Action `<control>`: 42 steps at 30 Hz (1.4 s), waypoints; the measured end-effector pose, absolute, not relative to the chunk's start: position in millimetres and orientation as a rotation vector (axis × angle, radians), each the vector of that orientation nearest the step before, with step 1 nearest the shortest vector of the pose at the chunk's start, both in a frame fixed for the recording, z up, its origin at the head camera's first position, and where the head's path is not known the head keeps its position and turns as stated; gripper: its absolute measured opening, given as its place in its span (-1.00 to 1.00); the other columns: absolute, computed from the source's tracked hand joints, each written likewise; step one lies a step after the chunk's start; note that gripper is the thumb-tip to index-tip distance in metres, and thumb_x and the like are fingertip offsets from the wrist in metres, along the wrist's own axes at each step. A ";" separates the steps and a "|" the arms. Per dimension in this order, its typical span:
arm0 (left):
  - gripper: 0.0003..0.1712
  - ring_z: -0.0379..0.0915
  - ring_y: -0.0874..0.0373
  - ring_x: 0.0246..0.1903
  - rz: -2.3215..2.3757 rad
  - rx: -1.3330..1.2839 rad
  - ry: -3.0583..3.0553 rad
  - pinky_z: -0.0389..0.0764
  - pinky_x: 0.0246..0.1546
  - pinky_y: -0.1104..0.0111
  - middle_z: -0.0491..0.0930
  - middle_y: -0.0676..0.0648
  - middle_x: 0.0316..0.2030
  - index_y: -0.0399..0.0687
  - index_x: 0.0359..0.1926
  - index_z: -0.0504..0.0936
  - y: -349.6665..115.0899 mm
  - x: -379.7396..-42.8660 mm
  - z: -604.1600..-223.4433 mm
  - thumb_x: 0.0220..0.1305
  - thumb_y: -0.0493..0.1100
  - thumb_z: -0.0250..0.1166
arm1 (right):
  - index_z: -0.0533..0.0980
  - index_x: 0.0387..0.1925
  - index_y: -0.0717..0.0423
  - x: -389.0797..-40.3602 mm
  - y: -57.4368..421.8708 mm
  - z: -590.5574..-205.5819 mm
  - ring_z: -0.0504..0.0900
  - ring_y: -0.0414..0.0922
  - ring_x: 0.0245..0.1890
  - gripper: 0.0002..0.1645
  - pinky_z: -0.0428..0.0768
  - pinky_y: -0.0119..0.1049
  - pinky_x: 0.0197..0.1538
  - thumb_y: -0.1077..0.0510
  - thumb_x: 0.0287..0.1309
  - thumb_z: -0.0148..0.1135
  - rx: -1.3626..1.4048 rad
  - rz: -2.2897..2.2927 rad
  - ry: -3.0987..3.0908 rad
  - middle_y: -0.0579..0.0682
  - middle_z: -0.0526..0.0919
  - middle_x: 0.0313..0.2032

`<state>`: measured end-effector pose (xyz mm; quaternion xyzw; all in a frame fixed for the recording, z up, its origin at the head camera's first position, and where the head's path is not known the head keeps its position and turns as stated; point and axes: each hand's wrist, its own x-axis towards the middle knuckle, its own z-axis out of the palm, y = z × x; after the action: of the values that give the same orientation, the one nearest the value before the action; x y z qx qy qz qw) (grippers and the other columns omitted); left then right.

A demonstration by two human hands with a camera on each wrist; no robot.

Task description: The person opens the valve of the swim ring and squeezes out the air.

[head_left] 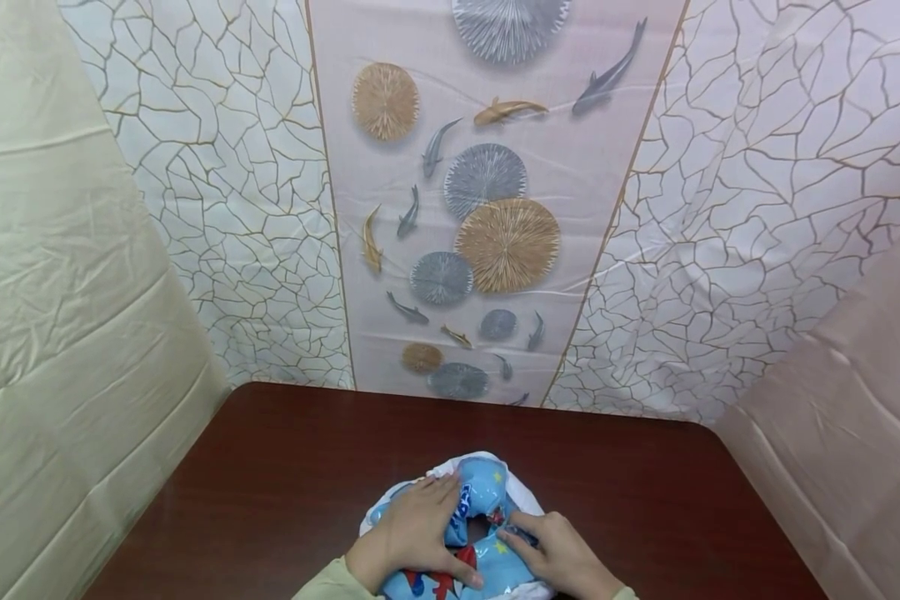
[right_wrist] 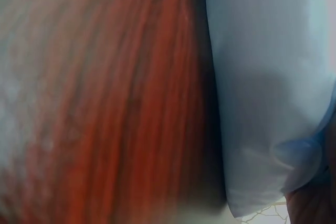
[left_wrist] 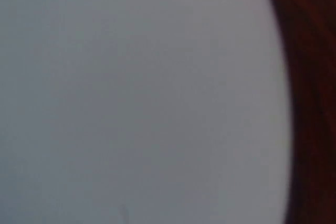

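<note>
A blue inflatable swim ring (head_left: 483, 482) with yellow stars, red figures and a white outer side lies on the table at the near edge of the head view. Its vinyl looks soft and creased around a small centre hole. Across its left part rests my left hand (head_left: 418, 525), fingers straight and thumb spread. My right hand (head_left: 562, 557) pinches the ring's right part between thumb and forefinger, close to the hole; what lies between the fingertips is partly hidden. White vinyl of the ring fills most of the left wrist view and the right side of the right wrist view.
The dark red-brown wooden table (head_left: 292, 467) has rounded far corners. Behind it hangs a patterned cloth (head_left: 457, 208) with fish and round leaf shapes. Plain beige cloth (head_left: 67, 333) hangs on the left, and pinkish cloth (head_left: 840, 400) on the right.
</note>
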<state>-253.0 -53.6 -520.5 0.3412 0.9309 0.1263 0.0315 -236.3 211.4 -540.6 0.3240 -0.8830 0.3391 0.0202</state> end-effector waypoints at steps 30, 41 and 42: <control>0.48 0.00 0.02 0.51 0.313 0.982 2.822 0.07 0.46 0.11 0.10 -0.12 0.53 -0.17 0.51 0.22 -47.3 -256.0 -519.3 -0.20 0.80 0.14 | 0.51 -0.38 -0.27 -239.1 205.6 -542.8 0.36 -0.48 -0.65 -0.80 0.46 -0.48 -0.57 -0.11 0.42 0.17 0.995 1.033 -2.784 -0.42 0.39 -0.64; 0.48 0.01 0.04 0.51 0.276 0.966 2.820 0.07 0.46 0.12 0.12 -0.10 0.52 -0.14 0.51 0.25 -45.6 -257.3 -522.3 -0.23 0.81 0.14 | 0.53 -0.37 -0.24 -238.4 204.5 -543.0 0.40 -0.47 -0.64 -0.81 0.48 -0.48 -0.56 -0.09 0.42 0.18 0.973 1.032 -2.823 -0.41 0.41 -0.63; 0.48 0.02 0.04 0.50 0.274 0.965 2.820 0.07 0.46 0.12 0.13 -0.09 0.52 -0.13 0.50 0.26 -45.4 -257.0 -522.3 -0.23 0.81 0.14 | 0.53 -0.38 -0.25 -238.5 204.5 -543.1 0.40 -0.47 -0.64 -0.81 0.48 -0.48 -0.56 -0.09 0.42 0.18 0.973 1.030 -2.821 -0.41 0.41 -0.63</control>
<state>-257.0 -45.4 -522.3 0.3215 0.9396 0.0912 0.0740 -238.5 204.5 -543.1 0.3081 -0.8937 0.3262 -0.0076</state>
